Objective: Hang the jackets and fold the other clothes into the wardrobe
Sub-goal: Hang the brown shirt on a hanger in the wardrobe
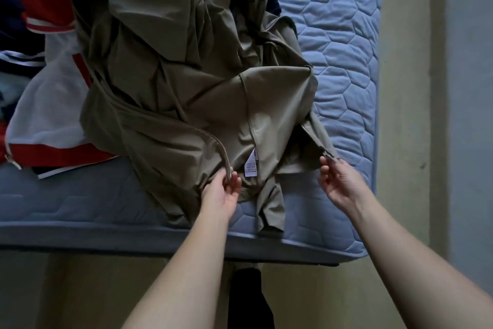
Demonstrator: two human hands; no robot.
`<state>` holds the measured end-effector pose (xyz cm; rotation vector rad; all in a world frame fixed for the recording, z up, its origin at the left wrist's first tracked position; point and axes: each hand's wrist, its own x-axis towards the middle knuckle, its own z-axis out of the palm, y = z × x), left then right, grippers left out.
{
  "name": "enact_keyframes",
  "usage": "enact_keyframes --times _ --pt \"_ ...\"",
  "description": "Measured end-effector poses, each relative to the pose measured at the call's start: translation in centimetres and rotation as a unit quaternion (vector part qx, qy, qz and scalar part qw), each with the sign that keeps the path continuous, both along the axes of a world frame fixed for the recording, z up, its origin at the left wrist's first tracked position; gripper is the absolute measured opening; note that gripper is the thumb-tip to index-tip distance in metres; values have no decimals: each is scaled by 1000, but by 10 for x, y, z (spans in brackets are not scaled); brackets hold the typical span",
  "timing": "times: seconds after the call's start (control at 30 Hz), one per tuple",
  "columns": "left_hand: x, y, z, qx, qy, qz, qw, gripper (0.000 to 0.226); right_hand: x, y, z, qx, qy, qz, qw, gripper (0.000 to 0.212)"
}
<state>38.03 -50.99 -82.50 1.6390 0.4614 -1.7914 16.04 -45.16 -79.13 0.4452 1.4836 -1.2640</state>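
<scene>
Lower center, your left hand (222,191) pinches the khaki jacket (173,62) by its zipper edge while your right hand (338,182) pinches the opposite front corner, probably lining them up to zip.

We see a plain olive-tan jacket (173,75) with a small white care label (250,166) printed in dark text, on a pale blue mattress (338,43) quilted in a honeycomb of hexagons. Beside it we make out a white garment (50,104) with red bands, a red garment (45,11) edged with a white stripe, and a navy piece (18,59) with white stripes. The floor (402,115) is dull yellow.
</scene>
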Motion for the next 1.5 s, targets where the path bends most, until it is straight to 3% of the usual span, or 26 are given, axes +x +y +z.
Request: enact_keyframes --times 0.13,0.3,0.37,0.5,0.57,0.67,0.8,0.93,1.03,1.13,1.27,1.5 --pt "16 2 34 -62 35 -21 997 17 19 -8 11 -13 -33 15 999 18" --pt "26 10 47 -94 49 -101 989 24 32 -14 -10 103 -83 33 991 16" --pt "27 14 38 -94 24 -142 985 32 34 -13 -31 163 -28 35 986 19" --pt "29 21 30 -82 19 -166 983 17 32 -14 -54 230 157 0 960 24" --pt "31 25 26 -82 21 -167 982 14 30 -17 -59 218 170 -1 961 24" --pt "31 29 25 -81 14 -171 982 15 30 -20 -61 206 115 100 967 17" --pt "31 24 32 -109 29 -164 980 37 30 -19 -57 178 95 157 967 17" --pt "32 14 45 -102 26 -159 982 32 38 -8 -18 35 -43 122 991 11" --pt "32 10 60 -110 13 -196 974 16 51 1 25 -46 -131 116 983 2" --pt "32 7 81 -154 12 -245 957 13 75 8 60 -88 -169 133 973 16" --pt "32 7 112 -209 30 -280 936 14 105 15 83 -112 -169 163 966 23" --pt "44 17 123 -319 -103 -352 874 18 128 23 70 -150 -80 170 971 34"
